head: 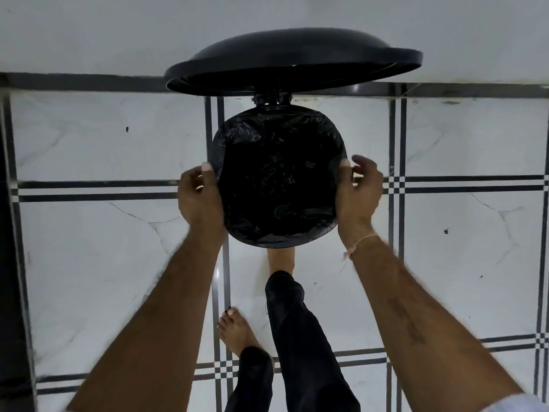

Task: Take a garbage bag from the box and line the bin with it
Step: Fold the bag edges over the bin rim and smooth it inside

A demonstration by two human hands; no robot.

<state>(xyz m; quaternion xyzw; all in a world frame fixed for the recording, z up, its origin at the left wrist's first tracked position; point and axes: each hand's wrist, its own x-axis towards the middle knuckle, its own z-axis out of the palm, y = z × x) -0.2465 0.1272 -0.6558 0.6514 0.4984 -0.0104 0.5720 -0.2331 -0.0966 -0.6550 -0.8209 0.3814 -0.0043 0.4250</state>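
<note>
Left hand (199, 194) and right hand (358, 190) sit on opposite sides of the bin's (214, 150) mouth, each pressed against the folded-over edge of the black garbage bag (279, 176). On the left, the thumb lies on the plastic at the rim with the fingers curled beneath, so it appears closed on the bag's edge. On the right, the thumb touches the rim while the fingers are spread and slightly blurred, so whether it grips the plastic cannot be told. The bag already fills the bin's interior, its film crumpled across the bottom and draped over the rim all the way round as far as can be seen. The hinged lid (292, 59) stands raised behind the opening, and a bare foot (280, 260) reaches under the front of the bin, probably on a pedal hidden from view. The box of bags is not visible. Judged from this arrangement, the lining is nearly complete; only smoothing the overhang and lowering the lid seem to remain. The bin stands on a white tiled floor (89, 233).
</note>
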